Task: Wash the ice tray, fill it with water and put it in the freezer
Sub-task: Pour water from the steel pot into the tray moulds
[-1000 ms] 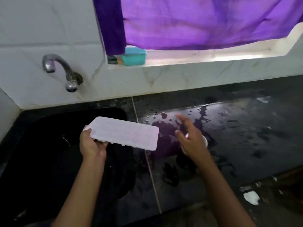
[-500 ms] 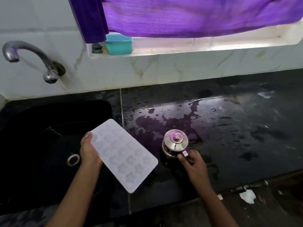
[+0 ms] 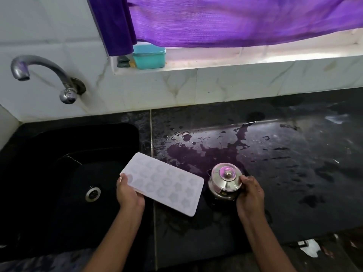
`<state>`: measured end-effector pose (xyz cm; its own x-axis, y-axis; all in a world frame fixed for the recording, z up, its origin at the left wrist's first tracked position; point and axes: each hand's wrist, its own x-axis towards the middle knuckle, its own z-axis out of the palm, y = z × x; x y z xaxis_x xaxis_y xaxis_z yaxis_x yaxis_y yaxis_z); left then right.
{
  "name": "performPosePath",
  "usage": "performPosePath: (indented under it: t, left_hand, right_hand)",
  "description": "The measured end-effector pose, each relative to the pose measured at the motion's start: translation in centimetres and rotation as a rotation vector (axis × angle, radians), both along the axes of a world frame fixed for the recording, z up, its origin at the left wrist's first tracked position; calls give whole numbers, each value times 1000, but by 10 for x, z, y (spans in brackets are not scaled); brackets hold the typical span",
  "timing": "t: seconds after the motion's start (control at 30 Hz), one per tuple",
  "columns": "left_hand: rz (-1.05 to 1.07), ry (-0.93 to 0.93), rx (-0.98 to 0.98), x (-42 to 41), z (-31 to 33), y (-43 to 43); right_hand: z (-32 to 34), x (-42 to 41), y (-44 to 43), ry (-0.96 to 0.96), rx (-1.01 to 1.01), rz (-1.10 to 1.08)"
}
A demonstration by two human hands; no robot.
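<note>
One tray [image 3: 165,183], its cells too faint to count. One lidded steel pot [image 3: 225,183]. Two grips: the left grip [image 3: 128,195] and the right grip [image 3: 250,195]. One sink [image 3: 39,173] with one drain [image 3: 93,194]. One tap [image 3: 39,69]. One teal box [image 3: 149,57]. One purple curtain [image 3: 216,20]. One white scrap [image 3: 310,249].

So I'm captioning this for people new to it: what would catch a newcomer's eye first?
The white ice tray stands out most, gripped by the left hand where the black sink meets the wet counter. Right beside it the right hand holds a small shiny lidded steel pot. Above, a purple curtain hangs over the bright window ledge.
</note>
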<state>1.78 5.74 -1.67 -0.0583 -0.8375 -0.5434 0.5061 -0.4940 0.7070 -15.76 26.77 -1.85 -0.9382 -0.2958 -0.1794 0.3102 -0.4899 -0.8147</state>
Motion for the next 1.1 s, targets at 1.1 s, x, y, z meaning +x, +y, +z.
performPosePath:
  t: [1.1]
  left_hand:
    - [-1854, -1282, -1069, -136, 60, -78]
  right_hand:
    - [33, -89, 42, 41, -92, -73]
